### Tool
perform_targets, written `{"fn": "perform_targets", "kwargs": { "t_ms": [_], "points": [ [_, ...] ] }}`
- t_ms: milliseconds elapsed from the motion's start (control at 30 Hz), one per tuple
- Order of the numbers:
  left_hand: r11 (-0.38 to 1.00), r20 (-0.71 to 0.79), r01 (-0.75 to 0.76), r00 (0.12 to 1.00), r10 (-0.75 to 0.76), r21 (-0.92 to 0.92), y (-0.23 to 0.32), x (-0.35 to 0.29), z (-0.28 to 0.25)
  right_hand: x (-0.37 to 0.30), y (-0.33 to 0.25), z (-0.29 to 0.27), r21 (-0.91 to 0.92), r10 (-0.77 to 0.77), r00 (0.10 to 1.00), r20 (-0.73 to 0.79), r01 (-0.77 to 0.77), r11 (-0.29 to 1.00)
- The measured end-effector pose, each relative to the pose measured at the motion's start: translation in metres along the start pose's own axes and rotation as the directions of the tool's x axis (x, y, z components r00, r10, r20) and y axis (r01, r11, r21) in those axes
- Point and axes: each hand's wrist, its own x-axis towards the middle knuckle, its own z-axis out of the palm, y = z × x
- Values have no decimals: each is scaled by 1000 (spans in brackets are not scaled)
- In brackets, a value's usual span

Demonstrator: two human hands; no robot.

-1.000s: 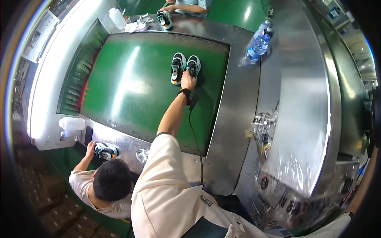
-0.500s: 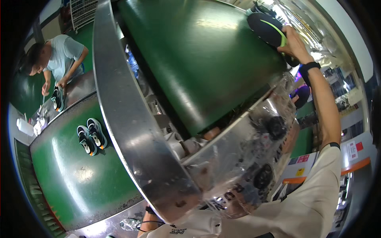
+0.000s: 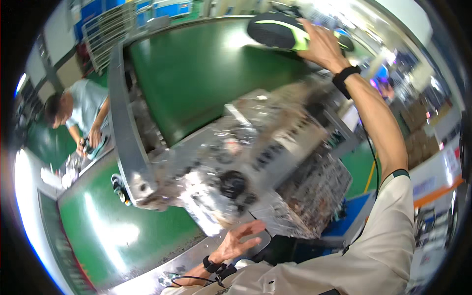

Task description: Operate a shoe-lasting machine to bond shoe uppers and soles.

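Note:
My right hand (image 3: pixel 322 46) is raised at the top, its fingers closed on the edge of a sneaker (image 3: pixel 275 32). The sneaker's black sole with a lime-green band faces me; its upper is mostly hidden. It is above the far end of a green conveyor belt (image 3: pixel 206 73). Low in the middle, my left hand (image 3: pixel 238 243) has its fingers apart and holds nothing. Close beyond it stands equipment wrapped in clear plastic film (image 3: pixel 275 152), with a dark round knob (image 3: pixel 232 184) under the film.
A metal side rail (image 3: pixel 123 118) runs along the belt's left. Below it lies a second green belt (image 3: pixel 113 236) with a sneaker (image 3: pixel 120 189), partly hidden by the rail. At the left a co-worker (image 3: pixel 86 108) handles a shoe. A wire rack (image 3: pixel 105 37) stands behind.
The view has turned, and the sneaker in my right hand now appears farther left. My left hand, mostly hidden before, has come into sight with fingers spread.

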Motion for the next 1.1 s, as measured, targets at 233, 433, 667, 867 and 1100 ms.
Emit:
{"fn": "perform_targets", "kwargs": {
  "t_ms": [233, 433, 667, 867, 1100],
  "points": [
    [690, 1, -657, 724, 690, -303, 125, 107, 132, -180, -49, -185, 215, 123, 927, -353, -48, 975],
    [715, -59, -561, 802, 594, -417, 104, 123, 277, -352, -119, -289, -171, 295, 921, -255, -343, 924],
    [923, 479, -70, 839, 259, -378, 28, 92, 416, -603, -125, -433, 315, 818, 455, -352, -766, 561],
    [972, 845, 233, 514, -148, 29, -54, 24, 589, -799, -167, -502, 817, 983, -175, -58, -575, -54],
    [909, 925, -245, 265, -272, 338, -168, 9, 781, -947, -230, -581, 781, 660, -666, -348, -595, -188]
  ]
}}
